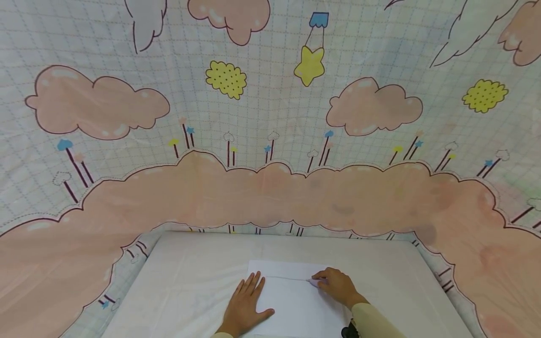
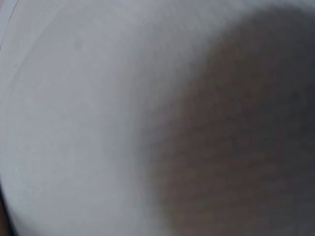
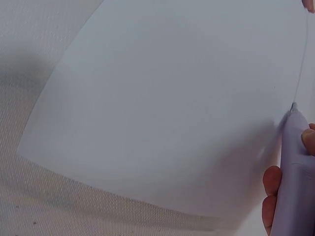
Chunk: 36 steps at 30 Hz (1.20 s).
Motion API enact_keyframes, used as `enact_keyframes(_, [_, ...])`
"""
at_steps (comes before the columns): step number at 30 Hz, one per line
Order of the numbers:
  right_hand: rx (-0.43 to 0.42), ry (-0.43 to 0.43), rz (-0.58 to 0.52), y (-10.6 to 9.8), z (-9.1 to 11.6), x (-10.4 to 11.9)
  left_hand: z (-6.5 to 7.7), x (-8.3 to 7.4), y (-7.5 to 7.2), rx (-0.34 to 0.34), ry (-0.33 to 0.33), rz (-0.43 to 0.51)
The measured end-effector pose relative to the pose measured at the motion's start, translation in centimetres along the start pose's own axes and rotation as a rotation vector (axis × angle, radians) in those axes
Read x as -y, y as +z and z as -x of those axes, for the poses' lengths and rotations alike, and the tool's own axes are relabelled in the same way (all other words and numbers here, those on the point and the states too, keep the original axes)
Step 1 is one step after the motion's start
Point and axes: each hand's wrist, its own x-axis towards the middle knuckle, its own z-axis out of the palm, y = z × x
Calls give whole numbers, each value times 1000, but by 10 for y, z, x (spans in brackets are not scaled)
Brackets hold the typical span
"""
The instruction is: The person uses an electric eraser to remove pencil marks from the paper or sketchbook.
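Note:
A sheet of white paper [image 1: 296,305] lies on the white-covered table. My left hand [image 1: 245,305] rests flat on its left side, fingers spread and thumb out to the right. Close to the paper's right edge, my right hand [image 1: 338,286] grips a lavender utility knife [image 3: 295,172]. The knife's small metal tip touches the paper at one end of a thin line that runs left toward my left fingertips. In the right wrist view, fingers [image 3: 271,181] curl along the knife's body. A blurred dark brown shape fills much of the left wrist view.
The white tabletop [image 1: 190,263] spreads around the paper. A cloth printed with clouds and stars [image 1: 262,197] hangs behind and beside the table. A small black object [image 1: 349,330] shows by the right sleeve [image 1: 374,321].

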Motion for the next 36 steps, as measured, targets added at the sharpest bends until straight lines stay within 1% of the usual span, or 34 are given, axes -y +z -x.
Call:
enact_keyframes(5, [-2, -10, 12, 0, -1, 0, -1, -1, 0, -20, 8, 3])
enact_keyframes(15, [7, -5, -1, -1, 0, -1, -1, 1, 3, 5, 0, -2])
enact_keyframes(19, [9, -6, -17, -1, 0, 1, -1, 1, 3, -2, 5, 1])
enact_keyframes(23, [8, -15, -4, -1, -2, 2, -1, 1, 2, -13, 8, -5])
enact_keyframes(26, [10, -9, 6, -1, -3, 3, -1, 1, 3, -7, 6, -5])
enact_keyframes(32, [18, 7, 3, -1, -2, 1, -1, 2, 3, 27, -4, -3])
enact_keyframes(36, [15, 13, 20, -2, -1, -1, -1, 1, 1, 28, -5, 6])
